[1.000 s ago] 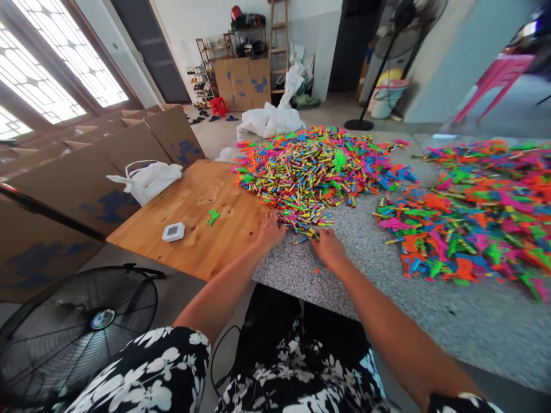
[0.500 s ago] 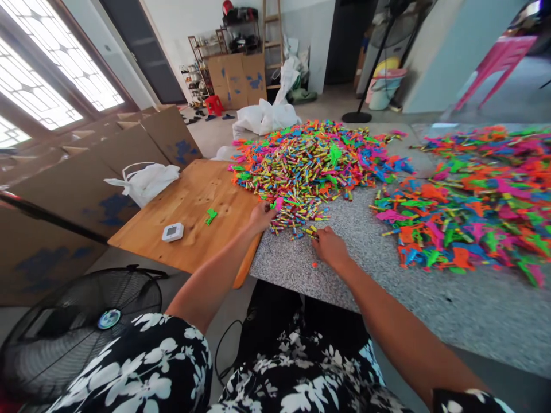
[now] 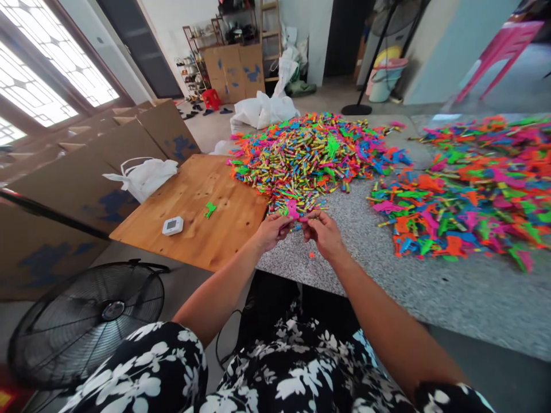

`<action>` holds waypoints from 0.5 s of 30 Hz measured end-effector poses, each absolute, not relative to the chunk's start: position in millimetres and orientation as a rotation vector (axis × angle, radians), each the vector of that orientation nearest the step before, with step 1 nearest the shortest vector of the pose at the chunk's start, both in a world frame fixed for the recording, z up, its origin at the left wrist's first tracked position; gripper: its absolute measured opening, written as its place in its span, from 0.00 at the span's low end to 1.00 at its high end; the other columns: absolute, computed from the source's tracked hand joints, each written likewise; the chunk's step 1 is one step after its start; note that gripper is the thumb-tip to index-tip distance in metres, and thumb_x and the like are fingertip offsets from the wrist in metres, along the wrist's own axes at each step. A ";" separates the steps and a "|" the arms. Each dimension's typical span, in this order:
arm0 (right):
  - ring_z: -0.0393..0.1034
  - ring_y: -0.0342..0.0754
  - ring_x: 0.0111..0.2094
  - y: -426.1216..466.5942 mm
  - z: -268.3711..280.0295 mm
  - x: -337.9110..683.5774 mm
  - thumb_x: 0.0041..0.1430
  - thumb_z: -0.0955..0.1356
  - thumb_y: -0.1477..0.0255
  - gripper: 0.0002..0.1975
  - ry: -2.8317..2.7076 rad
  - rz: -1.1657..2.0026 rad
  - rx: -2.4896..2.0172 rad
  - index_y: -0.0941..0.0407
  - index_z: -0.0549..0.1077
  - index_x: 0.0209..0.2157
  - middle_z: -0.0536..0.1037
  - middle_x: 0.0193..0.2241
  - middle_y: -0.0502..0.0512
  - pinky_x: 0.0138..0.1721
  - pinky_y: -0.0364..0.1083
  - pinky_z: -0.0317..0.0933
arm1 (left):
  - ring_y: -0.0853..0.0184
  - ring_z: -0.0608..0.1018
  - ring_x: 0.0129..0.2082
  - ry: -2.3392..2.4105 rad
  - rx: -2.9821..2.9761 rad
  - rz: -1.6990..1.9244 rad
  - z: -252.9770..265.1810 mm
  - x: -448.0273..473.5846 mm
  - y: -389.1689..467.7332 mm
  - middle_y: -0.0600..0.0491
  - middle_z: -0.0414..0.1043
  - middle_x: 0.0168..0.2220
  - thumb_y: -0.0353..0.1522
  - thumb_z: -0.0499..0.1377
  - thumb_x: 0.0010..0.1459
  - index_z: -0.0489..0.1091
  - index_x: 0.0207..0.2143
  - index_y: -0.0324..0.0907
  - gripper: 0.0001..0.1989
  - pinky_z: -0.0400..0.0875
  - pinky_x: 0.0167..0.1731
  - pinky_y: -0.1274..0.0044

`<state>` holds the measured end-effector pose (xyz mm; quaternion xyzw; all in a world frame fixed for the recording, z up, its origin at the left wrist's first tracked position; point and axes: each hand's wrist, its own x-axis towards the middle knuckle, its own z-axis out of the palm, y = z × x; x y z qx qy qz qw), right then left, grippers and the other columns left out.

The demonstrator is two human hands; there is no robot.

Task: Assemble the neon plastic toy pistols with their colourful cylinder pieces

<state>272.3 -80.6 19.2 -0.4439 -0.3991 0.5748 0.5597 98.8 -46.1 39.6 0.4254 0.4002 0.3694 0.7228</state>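
Observation:
My left hand (image 3: 274, 230) is closed on a pink toy gun (image 3: 292, 209), held over the near edge of the colourful heap. Close beside it, my right hand (image 3: 323, 234) pinches a small coloured tube (image 3: 303, 219) against the end of the toy gun; the fingers partly cover it. Behind both hands spreads a heap of small striped tubes (image 3: 297, 166) with toy guns mixed in. On the grey stone table just below the right hand lies a small orange piece (image 3: 311, 254).
A wooden board (image 3: 193, 195) at left carries a green toy gun (image 3: 209, 210) and a white digital device (image 3: 173, 225). More toy guns (image 3: 456, 212) cover the stone table (image 3: 387, 298) at right. A floor fan (image 3: 94, 321) stands below left, beside cardboard boxes (image 3: 99, 160).
My left hand has brought the pink toy gun right and nearer to me. My right hand has moved up from the table with a small tube to meet it.

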 end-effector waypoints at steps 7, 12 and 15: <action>0.64 0.42 0.18 -83.0 21.0 280.2 0.53 0.70 0.59 0.16 -0.980 1.272 -1.063 0.53 0.73 0.41 0.77 0.26 0.48 0.21 0.44 0.61 | 0.81 0.52 0.15 0.895 0.994 0.785 49.3 103.6 -53.1 0.63 0.55 0.21 0.47 0.71 0.52 0.60 0.27 0.42 0.25 0.40 0.16 0.81; 0.65 0.42 0.18 -85.3 21.9 281.4 0.56 0.70 0.57 0.15 -1.027 1.220 -1.096 0.53 0.73 0.39 0.76 0.24 0.47 0.20 0.44 0.61 | 0.81 0.51 0.15 0.864 1.069 0.792 48.0 103.8 -55.0 0.64 0.55 0.21 0.50 0.73 0.49 0.60 0.29 0.43 0.28 0.40 0.16 0.81; 0.65 0.42 0.18 -85.7 25.8 283.7 0.56 0.70 0.58 0.14 -1.050 1.218 -1.077 0.53 0.73 0.38 0.76 0.23 0.47 0.20 0.44 0.60 | 0.81 0.50 0.16 0.857 1.111 0.772 47.3 102.4 -56.5 0.65 0.53 0.20 0.52 0.72 0.49 0.60 0.30 0.43 0.29 0.40 0.17 0.81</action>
